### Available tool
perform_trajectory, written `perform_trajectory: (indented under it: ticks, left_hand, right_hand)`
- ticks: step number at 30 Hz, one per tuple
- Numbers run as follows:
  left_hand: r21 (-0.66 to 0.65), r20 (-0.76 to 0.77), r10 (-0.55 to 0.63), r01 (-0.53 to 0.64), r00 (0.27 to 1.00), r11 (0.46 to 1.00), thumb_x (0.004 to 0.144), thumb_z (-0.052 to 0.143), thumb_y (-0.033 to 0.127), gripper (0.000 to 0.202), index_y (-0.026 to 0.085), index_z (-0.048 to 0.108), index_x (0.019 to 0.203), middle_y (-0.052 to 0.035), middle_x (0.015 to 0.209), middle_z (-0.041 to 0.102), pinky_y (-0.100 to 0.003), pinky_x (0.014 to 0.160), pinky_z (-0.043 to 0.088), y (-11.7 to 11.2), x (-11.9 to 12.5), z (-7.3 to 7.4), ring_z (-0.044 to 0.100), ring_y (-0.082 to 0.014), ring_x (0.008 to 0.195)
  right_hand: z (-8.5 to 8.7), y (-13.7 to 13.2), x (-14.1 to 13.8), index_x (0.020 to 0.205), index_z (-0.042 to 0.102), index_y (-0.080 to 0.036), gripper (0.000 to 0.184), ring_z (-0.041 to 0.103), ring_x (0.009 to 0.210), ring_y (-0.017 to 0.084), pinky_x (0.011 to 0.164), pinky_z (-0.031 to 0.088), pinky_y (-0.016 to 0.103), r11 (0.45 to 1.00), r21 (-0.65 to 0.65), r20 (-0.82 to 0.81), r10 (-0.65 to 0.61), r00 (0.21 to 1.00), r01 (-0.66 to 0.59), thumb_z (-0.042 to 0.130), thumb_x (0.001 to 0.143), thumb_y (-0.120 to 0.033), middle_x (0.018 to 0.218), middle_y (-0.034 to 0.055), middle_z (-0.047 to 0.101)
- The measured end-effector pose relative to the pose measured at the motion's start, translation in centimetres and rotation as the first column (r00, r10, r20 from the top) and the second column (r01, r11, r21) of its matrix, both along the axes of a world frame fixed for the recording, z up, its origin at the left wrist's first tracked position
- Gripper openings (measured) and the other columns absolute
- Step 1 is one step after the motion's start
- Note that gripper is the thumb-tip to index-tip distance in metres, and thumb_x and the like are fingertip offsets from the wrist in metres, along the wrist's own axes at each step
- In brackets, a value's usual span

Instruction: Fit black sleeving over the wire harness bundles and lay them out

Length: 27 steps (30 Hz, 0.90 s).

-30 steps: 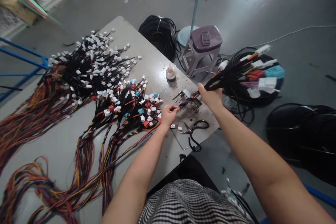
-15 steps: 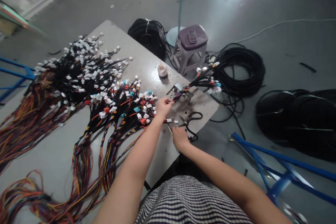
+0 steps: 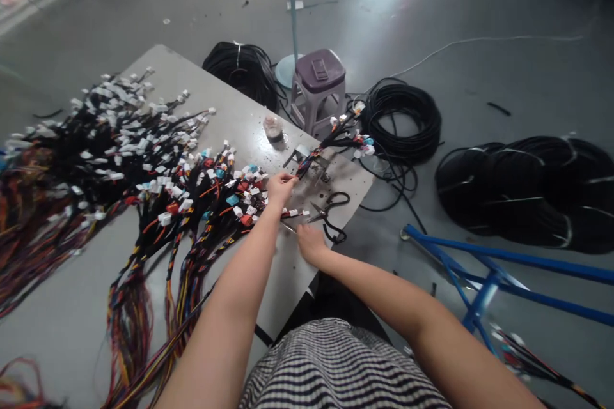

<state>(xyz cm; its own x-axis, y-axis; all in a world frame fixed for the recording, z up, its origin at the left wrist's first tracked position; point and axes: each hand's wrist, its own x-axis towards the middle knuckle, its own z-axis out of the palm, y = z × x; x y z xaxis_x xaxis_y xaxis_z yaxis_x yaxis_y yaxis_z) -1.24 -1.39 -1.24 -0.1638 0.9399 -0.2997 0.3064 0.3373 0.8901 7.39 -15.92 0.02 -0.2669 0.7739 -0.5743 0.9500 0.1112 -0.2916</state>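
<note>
My left hand [image 3: 281, 190] is closed, its fingers pinching a wire harness [image 3: 314, 156] near the table's right corner. The harness fans out beyond the fingers into black-sleeved branches with white, blue and orange connectors, some past the table edge. My right hand [image 3: 311, 243] is curled low over the table, nearer to me, with a thin pale rod [image 3: 288, 227] sticking out from its left side. Its fingertips are mostly hidden. Black-handled scissors [image 3: 327, 209] lie partly spread just beyond the right hand. A short branch with a white connector [image 3: 305, 213] lies between the hands.
Several harnesses with connectors [image 3: 177, 188] cover the left of the table [image 3: 180, 70]. A small jar [image 3: 273, 129] stands near the far edge. Beyond are a purple-topped stool [image 3: 320, 70], black tubing coils [image 3: 403, 121], larger black bundles [image 3: 527, 192] and a blue metal frame [image 3: 489, 287].
The view has swung to the right, so the table and stool appear further left. My left hand keeps its pinch on the harness; the rod by my right hand now points more leftward.
</note>
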Motion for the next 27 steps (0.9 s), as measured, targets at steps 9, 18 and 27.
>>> perform_trajectory:
  ticks: [9,18,27]
  left_hand:
    - [-0.012,0.066,0.022,-0.022,0.998,1.000,0.061,0.070,0.026,0.013,0.014,0.067,0.064,0.0019,0.051,0.057,-0.022,0.047,0.033,0.1,0.1,0.0,0.046,-0.0100,0.046]
    - [-0.017,0.104,0.097,-0.096,0.990,0.995,0.061,0.070,0.020,0.007,0.014,0.067,0.059,0.0008,0.052,0.060,-0.022,0.051,0.037,-0.8,0.9,1.8,0.050,-0.0107,0.050]
    - [-0.059,0.123,0.145,-0.139,0.982,0.989,0.062,0.070,0.017,0.003,0.015,0.068,0.061,0.0000,0.053,0.061,-0.023,0.051,0.038,-0.9,1.0,1.9,0.051,-0.0116,0.050]
  right_hand:
    - [1.2,-2.4,7.7,0.096,0.072,-0.019,0.035,0.061,0.087,0.020,0.071,0.041,0.026,0.919,-0.168,-0.250,-0.390,0.886,0.357,0.043,0.095,-0.039,0.091,0.0064,0.068]
    - [3.5,0.9,13.3,0.076,0.076,-0.012,0.055,0.051,0.057,0.017,0.058,0.039,0.026,0.543,-0.124,-0.627,-0.692,0.359,0.830,0.052,0.070,-0.060,0.055,0.0027,0.056]
    - [0.4,2.0,12.3,0.076,0.075,-0.016,0.046,0.061,0.071,0.021,0.067,0.046,0.029,0.616,-0.186,-0.716,-0.618,0.323,0.765,0.056,0.074,-0.057,0.073,0.0058,0.069]
